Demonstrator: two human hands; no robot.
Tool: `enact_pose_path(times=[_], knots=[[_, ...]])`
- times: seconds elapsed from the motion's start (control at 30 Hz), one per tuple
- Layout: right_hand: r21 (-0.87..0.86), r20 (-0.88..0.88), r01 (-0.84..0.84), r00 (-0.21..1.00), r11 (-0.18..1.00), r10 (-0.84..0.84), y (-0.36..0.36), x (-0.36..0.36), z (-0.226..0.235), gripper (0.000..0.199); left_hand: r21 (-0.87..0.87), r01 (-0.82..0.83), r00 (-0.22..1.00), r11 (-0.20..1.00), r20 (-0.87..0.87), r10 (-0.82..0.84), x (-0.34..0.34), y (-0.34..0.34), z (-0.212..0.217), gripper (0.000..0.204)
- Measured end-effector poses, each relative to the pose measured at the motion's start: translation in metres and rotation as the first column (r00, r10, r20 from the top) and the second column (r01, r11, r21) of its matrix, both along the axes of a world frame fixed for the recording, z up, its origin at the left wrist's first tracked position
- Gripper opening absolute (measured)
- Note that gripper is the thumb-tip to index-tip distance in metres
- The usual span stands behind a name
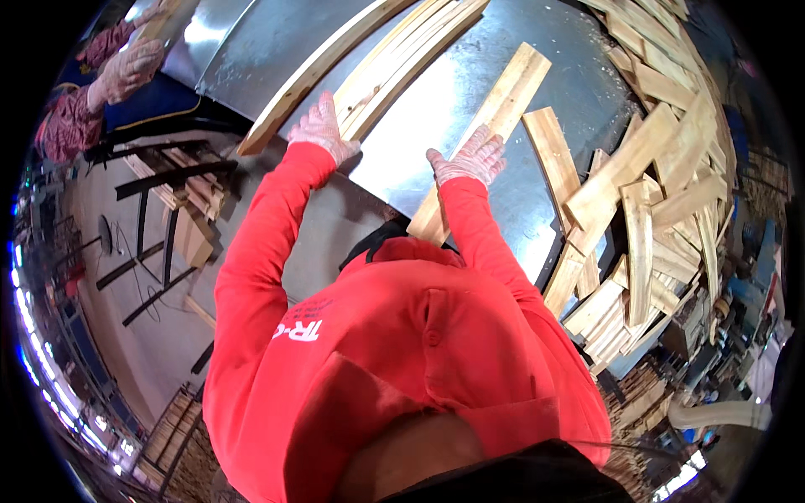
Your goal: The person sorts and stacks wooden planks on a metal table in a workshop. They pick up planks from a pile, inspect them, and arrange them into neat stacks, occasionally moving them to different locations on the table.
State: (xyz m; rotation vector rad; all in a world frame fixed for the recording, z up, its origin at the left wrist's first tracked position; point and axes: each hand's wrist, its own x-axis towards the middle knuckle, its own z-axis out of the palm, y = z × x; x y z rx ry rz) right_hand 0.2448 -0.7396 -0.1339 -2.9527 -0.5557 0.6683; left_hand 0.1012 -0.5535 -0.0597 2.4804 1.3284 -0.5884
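Note:
My left hand, in a thin pale glove, has its fingers stretched at the near ends of several long boards lying side by side. Just left of it, one separate long wooden strip runs away from me, its near end past the table's edge. On a single board farther right rests my right hand, gloved too, palm down with fingers spread. That board lies at a slant, and its near end reaches toward my body. All the boards lie on a shiny metal table.
A big loose heap of short boards covers the table's right side. At the upper left is another person's gloved hand in a patterned sleeve. Below it stand a black metal frame and stacked wood. A pale hose lies lower right.

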Motion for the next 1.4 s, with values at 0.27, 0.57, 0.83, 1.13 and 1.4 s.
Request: enact_pose_path(times=[0.27,0.57,0.83,1.13,1.4], knots=[[0.76,-0.482,0.547,0.836,0.35,-0.262,-0.035,0.055,0.008,0.091,0.333,-0.067,0.992,0.941,0.123,0.027,-0.054,0.122,-0.024,0.073],[0.504,-0.773,0.856,0.387,0.117,0.503,-0.013,0.119,0.144,0.055,0.079,-0.012,0.999,0.997,0.04,0.009,-0.071,0.181,-0.049,0.045],[0.795,0.176,-0.243,0.969,0.556,0.173,-0.008,0.258,0.186,0.05,-0.039,-0.153,0.976,0.987,0.152,0.158,-0.088,0.192,-0.065,0.045],[-0.25,0.489,-0.908,0.182,0.337,0.853,-0.041,0.21,0.25,0.05,-0.258,-0.634,0.727,0.729,0.122,0.676,-0.24,0.139,-0.089,0.045],[-0.13,0.233,-0.99,0.03,0.062,0.972,-0.015,0.155,0.103,0.025,-0.045,-0.818,0.556,0.573,0.19,0.809,-0.266,-0.131,-0.048,0.045]])
